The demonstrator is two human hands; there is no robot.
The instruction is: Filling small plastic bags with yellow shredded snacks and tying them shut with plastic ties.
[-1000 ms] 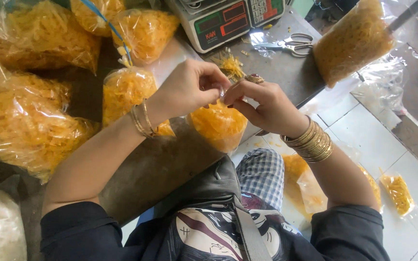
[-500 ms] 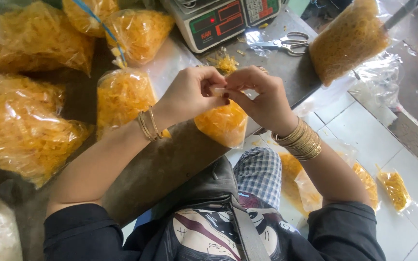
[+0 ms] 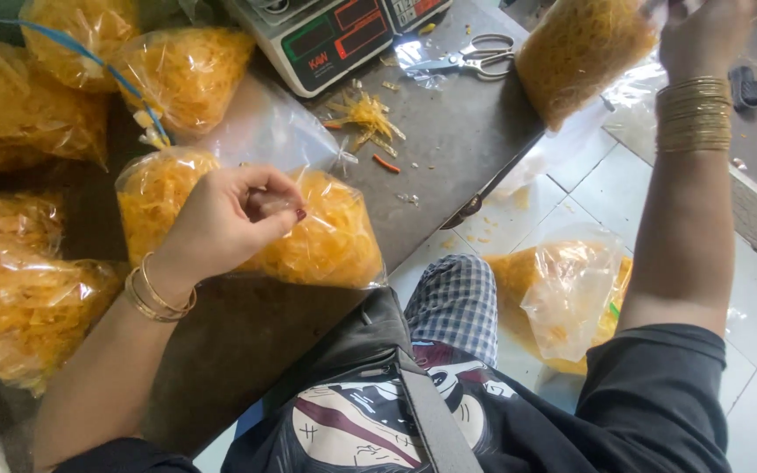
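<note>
Right hand (image 3: 703, 31) is up at the top right edge of the view, fingers closed on the top of a clear bag of yellow fried snack (image 3: 576, 52). That bag hangs off the far right corner of the bench (image 3: 449, 140), above the white tiled floor (image 3: 606, 184). Hand is partly cut off by the frame edge, so the exact pinch point isn't visible. Stack of gold bangles (image 3: 694, 114) on that wrist.

Left hand (image 3: 229, 219) sits over the bench, fingers curled in, thumb and fingertips pinched together; something small may be between them, can't tell what. Directly under and beside it: a filled snack bag (image 3: 326, 236) lying at the near bench edge, touching a second filled bag (image 3: 155, 193) to its left. Two thin bangles (image 3: 159, 298) on the left wrist.

Further out on the bench: loose snack crumbs (image 3: 365, 114) near the middle, scissors (image 3: 475, 57) at the far side, digital scale (image 3: 335, 35) just beside them. More filled bags (image 3: 186, 70) piled along the left, one with a blue strap (image 3: 89, 61) running across it.

On the floor by the person's knee: an open, partly filled bag (image 3: 562, 289). Checked cloth (image 3: 457, 298) over the lap, dark bag strap (image 3: 431, 420) across the chest.
</note>
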